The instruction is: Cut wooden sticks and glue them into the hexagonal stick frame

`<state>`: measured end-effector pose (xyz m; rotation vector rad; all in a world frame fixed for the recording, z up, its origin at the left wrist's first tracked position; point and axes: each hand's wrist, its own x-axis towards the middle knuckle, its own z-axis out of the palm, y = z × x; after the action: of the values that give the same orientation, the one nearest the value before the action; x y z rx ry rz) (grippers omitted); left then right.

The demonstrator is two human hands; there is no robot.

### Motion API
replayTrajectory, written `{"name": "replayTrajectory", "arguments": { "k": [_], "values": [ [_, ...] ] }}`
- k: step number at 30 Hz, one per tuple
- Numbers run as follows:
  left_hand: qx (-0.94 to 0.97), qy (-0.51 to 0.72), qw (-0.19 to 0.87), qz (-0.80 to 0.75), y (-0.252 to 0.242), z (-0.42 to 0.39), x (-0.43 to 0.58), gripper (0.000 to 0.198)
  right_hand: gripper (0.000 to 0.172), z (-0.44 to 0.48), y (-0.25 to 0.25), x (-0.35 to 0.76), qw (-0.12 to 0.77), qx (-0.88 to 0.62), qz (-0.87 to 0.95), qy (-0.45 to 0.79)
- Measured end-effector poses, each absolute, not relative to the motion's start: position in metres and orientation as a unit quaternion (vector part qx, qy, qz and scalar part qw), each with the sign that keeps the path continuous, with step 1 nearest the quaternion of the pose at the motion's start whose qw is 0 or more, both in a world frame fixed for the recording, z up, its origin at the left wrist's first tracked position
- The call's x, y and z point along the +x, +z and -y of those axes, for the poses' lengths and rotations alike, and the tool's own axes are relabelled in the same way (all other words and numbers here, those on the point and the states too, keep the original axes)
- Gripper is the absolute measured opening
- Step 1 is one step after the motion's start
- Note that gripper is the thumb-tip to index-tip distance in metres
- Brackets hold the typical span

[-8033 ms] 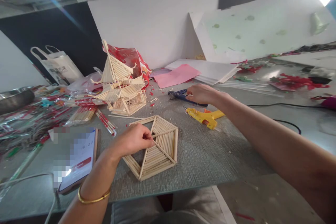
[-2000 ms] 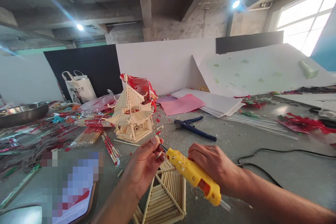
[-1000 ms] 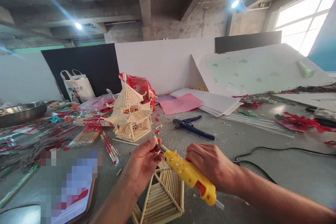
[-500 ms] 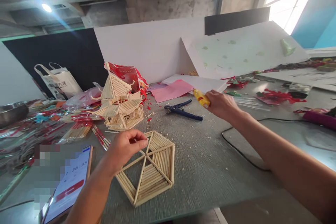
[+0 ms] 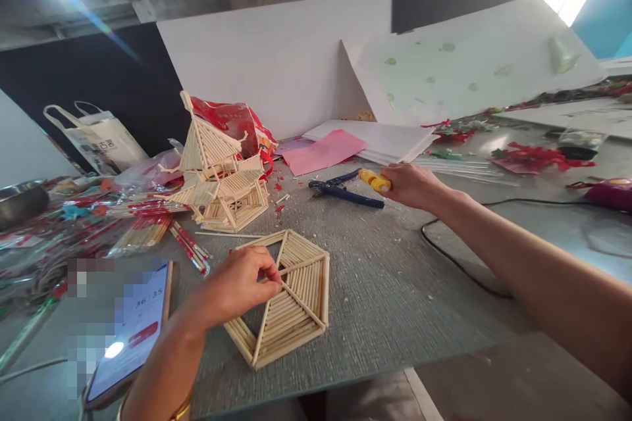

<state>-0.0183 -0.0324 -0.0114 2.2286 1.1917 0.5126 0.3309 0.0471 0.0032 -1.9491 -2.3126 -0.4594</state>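
A hexagonal panel of pale wooden sticks (image 5: 296, 296) lies flat on the grey table. Some of its triangular sections are filled with rows of sticks; others are open. Over the panel's middle, my left hand (image 5: 247, 283) has thumb and fingers pinched together, and whatever may be between them is hidden. My right hand (image 5: 412, 185), stretched out to the right, is closed around a small yellow bottle (image 5: 374, 180). Blue-handled pliers (image 5: 345, 192) lie just left of that bottle. A pagoda-like model of the same sticks (image 5: 222, 177) stands behind the panel.
At the lower left lies a phone (image 5: 131, 332). Plastic-wrapped stick bundles (image 5: 143, 233) and a metal bowl (image 5: 22, 204) fill the left side. Pink paper (image 5: 323, 151) sits at the back. A black cable (image 5: 454, 262) runs beneath my right forearm.
My left hand has come slightly down and right, to the panel's centre. My right hand has shifted slightly left with the yellow bottle, which now lies more level. The view has tilted down.
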Motion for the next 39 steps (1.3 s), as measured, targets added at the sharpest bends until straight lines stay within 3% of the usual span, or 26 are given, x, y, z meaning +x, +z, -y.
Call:
{"name": "replayTrajectory", "arguments": {
  "k": [12, 21, 39],
  "values": [
    [0.859, 0.164, 0.215, -0.434, -0.012, 0.034, -0.015, 0.012, 0.033, -0.046, 0.004, 0.327, 0.046, -0.622, 0.77, -0.132],
    [0.864, 0.057, 0.187, -0.464, -0.005, 0.035, -0.011, 0.015, 0.031, -0.054, 0.001, 0.33, 0.035, -0.629, 0.764, -0.143],
    [0.854, 0.028, 0.182, -0.486, -0.005, 0.034, -0.012, 0.018, 0.031, -0.056, -0.001, 0.331, 0.024, -0.622, 0.772, -0.133]
  ]
}}
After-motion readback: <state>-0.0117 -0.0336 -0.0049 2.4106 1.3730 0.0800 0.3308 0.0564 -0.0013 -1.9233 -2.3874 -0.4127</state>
